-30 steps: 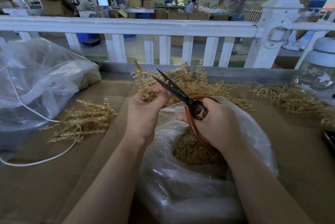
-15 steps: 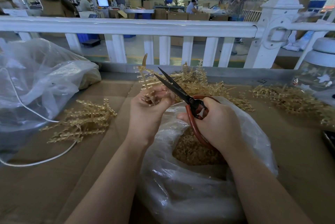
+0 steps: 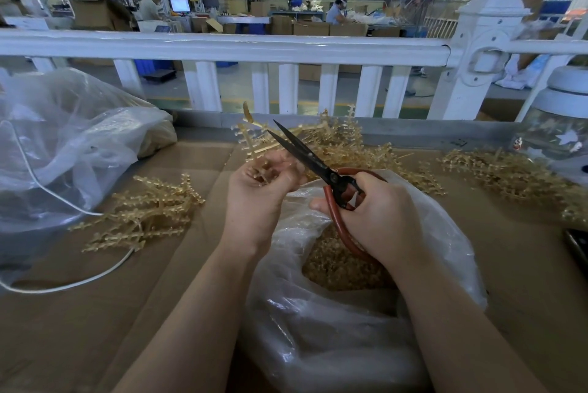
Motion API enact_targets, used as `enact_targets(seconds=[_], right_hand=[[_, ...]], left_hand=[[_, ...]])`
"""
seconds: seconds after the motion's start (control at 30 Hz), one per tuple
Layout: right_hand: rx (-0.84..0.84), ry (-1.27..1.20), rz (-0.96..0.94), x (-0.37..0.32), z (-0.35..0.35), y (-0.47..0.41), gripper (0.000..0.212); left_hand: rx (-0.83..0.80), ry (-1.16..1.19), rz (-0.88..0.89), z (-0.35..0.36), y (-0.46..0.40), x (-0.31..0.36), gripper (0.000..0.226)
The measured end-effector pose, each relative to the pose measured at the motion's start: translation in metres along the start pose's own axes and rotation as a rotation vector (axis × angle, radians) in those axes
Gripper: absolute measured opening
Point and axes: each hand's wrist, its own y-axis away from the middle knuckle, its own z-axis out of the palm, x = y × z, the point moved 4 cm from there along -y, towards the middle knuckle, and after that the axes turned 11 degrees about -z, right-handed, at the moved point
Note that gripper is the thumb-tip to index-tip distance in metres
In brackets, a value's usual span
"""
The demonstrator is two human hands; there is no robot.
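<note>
My left hand (image 3: 259,187) grips a yellowish plastic sprue (image 3: 249,141) that sticks up and away from my fingers. My right hand (image 3: 378,217) holds black scissors (image 3: 305,155) by their red handles, blades parted, tips pointing up-left beside the sprue. Both hands hover over an open clear plastic bag (image 3: 350,313) holding several small cut yellowish pieces (image 3: 337,265).
A cardboard-covered table (image 3: 95,313) carries heaps of sprues at left (image 3: 143,214), behind my hands (image 3: 343,144) and at right (image 3: 509,173). A big clear bag (image 3: 63,144) with a white cord (image 3: 79,281) lies left. A white railing (image 3: 222,45) runs behind; a jar (image 3: 563,125) stands right.
My left hand has turned and raised the sprue so it stands higher beside the blades. The scissors stay about where they were, blades still parted.
</note>
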Motion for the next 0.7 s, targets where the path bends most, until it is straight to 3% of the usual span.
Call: enact_targets(seconds=[0.1, 0.23, 0.4, 0.63, 0.7], right_hand=[[0.017, -0.152, 0.036, 0.0, 0.002, 0.0, 0.043], [0.011, -0.347, 0.189, 0.005, 0.006, -0.003, 0.052], [0.008, -0.54, 0.271, 0.007, 0.009, -0.007, 0.015], [0.01, -0.647, 0.301, 0.004, 0.01, -0.009, 0.013], [0.012, -0.649, 0.288, 0.003, 0.009, -0.009, 0.011]], left_hand=[[0.015, 0.049, -0.073, -0.002, -0.001, -0.002, 0.014], [0.01, -0.021, -0.116, -0.001, 0.0, -0.005, 0.02], [-0.055, -0.14, -0.143, 0.008, 0.001, -0.009, 0.017], [-0.155, -0.106, -0.144, 0.013, 0.003, -0.01, 0.01], [-0.15, -0.084, -0.197, 0.011, 0.003, -0.012, 0.02]])
